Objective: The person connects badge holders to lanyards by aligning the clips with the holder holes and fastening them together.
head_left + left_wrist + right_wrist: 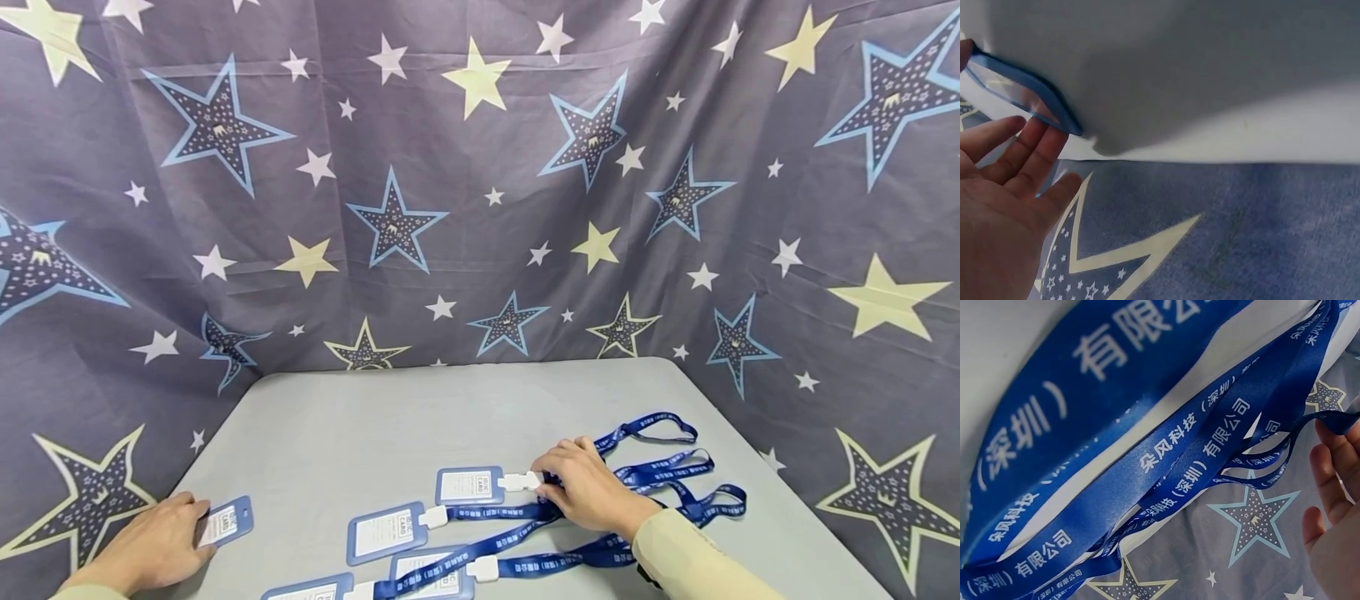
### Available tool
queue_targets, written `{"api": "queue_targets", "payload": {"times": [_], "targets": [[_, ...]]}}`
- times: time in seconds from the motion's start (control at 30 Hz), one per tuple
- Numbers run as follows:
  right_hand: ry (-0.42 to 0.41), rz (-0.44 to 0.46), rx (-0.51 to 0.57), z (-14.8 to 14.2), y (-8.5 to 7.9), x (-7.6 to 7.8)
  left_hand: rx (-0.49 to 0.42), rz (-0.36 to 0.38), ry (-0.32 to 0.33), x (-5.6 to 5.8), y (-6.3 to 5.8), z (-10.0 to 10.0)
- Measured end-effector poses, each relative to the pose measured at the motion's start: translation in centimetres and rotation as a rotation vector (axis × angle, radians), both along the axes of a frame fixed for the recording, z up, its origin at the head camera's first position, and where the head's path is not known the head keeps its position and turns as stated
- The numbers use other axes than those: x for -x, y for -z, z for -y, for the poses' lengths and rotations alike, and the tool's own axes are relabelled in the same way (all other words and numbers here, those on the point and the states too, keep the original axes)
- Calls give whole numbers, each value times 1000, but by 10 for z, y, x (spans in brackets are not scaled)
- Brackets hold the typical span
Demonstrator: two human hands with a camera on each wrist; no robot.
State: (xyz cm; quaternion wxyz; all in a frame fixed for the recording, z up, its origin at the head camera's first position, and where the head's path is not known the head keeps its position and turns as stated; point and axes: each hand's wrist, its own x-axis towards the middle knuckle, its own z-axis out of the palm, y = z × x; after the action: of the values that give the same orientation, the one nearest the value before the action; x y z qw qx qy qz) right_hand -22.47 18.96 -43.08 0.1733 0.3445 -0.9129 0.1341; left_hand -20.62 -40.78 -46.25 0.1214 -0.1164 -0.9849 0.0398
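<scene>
At the table's left edge, my left hand (161,543) pinches a blue-framed ID card holder (238,518) with no strap on it. In the left wrist view the holder (1054,100) is tilted, thumb on one side and fingers under its lower edge. My right hand (588,490) pinches a blue lanyard just behind the white clip (521,482) of the farthest card holder (470,485). Seen from the right wrist, its fingers (1333,450) are at a lanyard strap (1341,420). The lanyard loops (667,425) stretch to the right beyond that hand.
Nearer me lie a second card holder (386,533) and a third (442,579), both with lanyards. Another holder (311,590) is cut off at the bottom, its strap crossing the third. Star-patterned cloth (487,167) hangs around the grey table (450,408).
</scene>
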Motion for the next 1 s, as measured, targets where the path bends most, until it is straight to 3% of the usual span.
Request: {"api": "queue_targets", "payload": {"times": [0.27,0.57,0.7,1.0], "targets": [[7,13,-3,0,0,0,-64,-8,36,-5,3,-2],[15,18,0,0,1,-1,-82,-24,17,-7,3,-18],[15,28,8,0,2,-2,-103,-51,80,-6,1,-32],[40,63,33,-2,5,-5,-129,-206,259,1,-3,-64]]}}
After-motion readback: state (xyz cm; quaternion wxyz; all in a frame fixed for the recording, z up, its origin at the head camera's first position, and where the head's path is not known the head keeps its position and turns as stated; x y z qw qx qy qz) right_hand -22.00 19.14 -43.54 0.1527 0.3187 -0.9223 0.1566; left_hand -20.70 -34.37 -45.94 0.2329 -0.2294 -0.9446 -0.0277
